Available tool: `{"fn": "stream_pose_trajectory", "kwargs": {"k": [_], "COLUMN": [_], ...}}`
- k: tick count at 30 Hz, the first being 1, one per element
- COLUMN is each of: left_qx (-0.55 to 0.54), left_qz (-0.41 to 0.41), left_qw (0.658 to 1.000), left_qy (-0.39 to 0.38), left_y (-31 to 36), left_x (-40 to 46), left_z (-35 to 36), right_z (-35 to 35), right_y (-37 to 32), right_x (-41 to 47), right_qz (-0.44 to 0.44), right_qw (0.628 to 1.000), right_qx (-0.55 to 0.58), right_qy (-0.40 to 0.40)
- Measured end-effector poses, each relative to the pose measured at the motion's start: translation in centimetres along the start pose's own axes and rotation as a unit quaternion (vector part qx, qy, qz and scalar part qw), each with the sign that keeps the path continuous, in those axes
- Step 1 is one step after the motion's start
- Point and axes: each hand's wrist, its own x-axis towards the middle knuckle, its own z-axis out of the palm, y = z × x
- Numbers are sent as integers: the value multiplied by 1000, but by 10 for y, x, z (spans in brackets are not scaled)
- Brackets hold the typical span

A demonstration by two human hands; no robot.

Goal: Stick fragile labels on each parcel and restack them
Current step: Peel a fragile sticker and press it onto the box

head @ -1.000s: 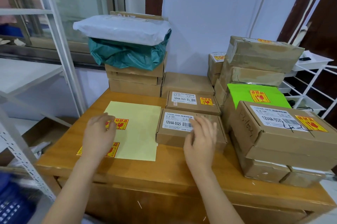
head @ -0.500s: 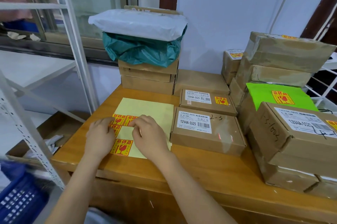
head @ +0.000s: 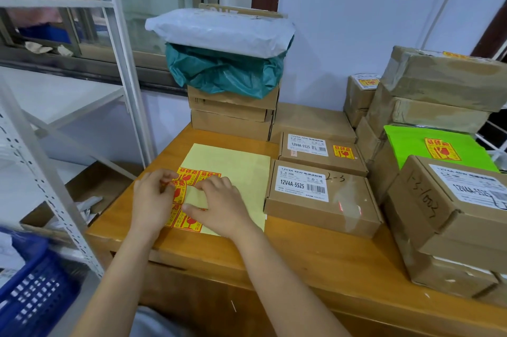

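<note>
A pale yellow backing sheet (head: pixel 236 166) lies on the wooden table (head: pixel 301 254), with several red-and-yellow fragile labels (head: pixel 192 222) at its near left corner. My left hand (head: pixel 152 199) pinches one fragile label (head: pixel 179 190), whose edge is lifted off the sheet. My right hand (head: pixel 222 203) presses down on the sheet beside it. Just right of the sheet sits a brown parcel (head: pixel 323 199) marked 2-3, with a white barcode sticker and no fragile label on top. Behind it a similar parcel (head: pixel 321 154) carries a fragile label.
A stack of boxes topped by a teal bag (head: pixel 225 73) and a white bag (head: pixel 219 30) stands at the back. Labelled parcels, one green (head: pixel 428 144), pile up on the right. A metal shelf post (head: pixel 44 172) and a blue basket (head: pixel 30 290) are on the left.
My right hand left the 2-3 parcel and moved left onto the sheet. My left hand now has a label's edge peeled up. The camera view shifted left.
</note>
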Motion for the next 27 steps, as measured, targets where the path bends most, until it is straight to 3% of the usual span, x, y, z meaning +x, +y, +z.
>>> {"fn": "stream_pose_trajectory", "kwargs": {"k": [5,15,27], "left_qx": [-41,-97,-189], "left_qz": [7,-27,-73], "left_qw": [999,995,962], "left_qy": [18,27,185], "left_y": [2,3,13], "left_x": [-1,-3,-10], "left_z": [-1,-2,-8], "right_z": [3,4,6], "right_y": [-4,-14,-14], "right_x": [3,13,10], "right_qz": [13,64,61], "right_qw": [997,995,995], "right_qx": [-65,-66,-69], "right_qy": [-26,-45,-33]}}
